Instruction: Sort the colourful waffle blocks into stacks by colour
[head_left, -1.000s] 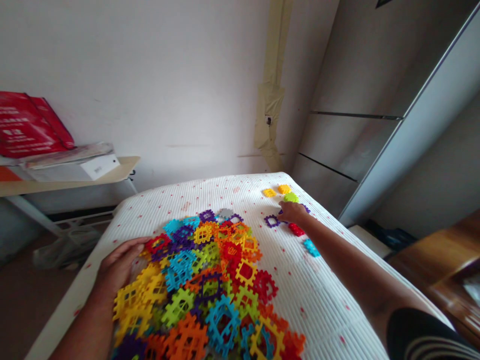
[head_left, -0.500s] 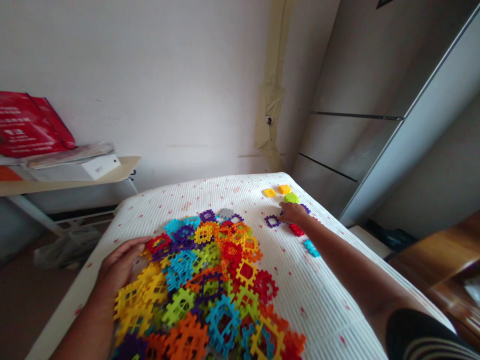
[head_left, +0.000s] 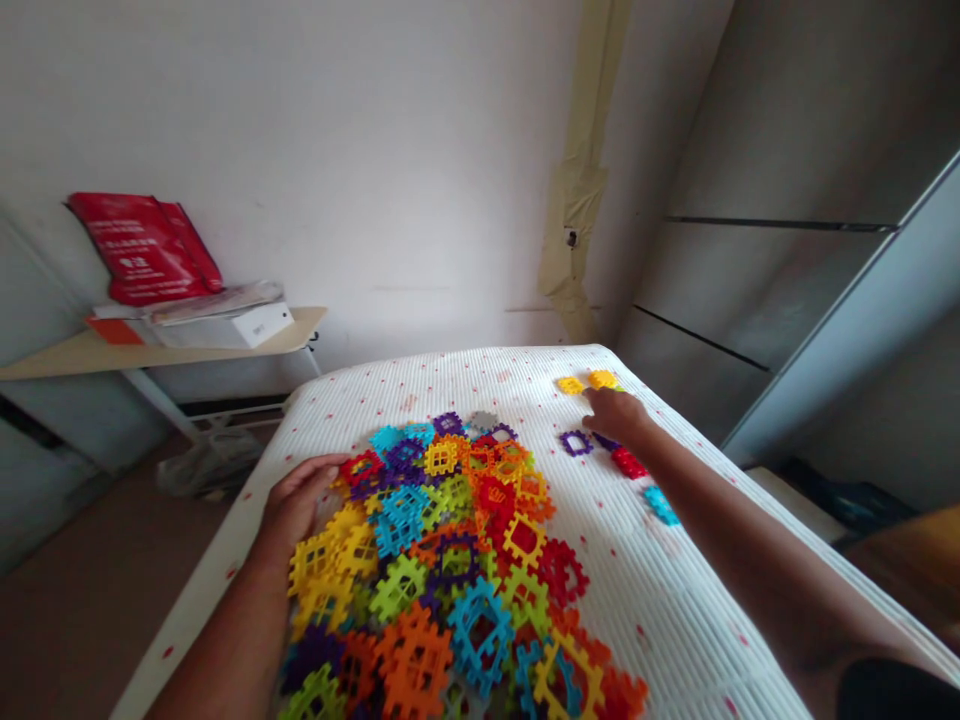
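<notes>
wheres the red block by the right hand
In the head view, the red plastic block lies on the white mattress just under the right hand, between a purple piece and a blue piece, right of the main pile.

Head-worn view, facing forward, down onto toy tiles (head_left: 412, 660)

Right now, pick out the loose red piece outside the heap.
The red plastic piece below the right hand, the only red one off the heap, between a purple frame and a blue piece.

This room can be understood as a bedroom in a home, since a bed (head_left: 675, 600) with a white ribbed cover is placed beside a tall grey wardrobe (head_left: 787, 280).
</notes>
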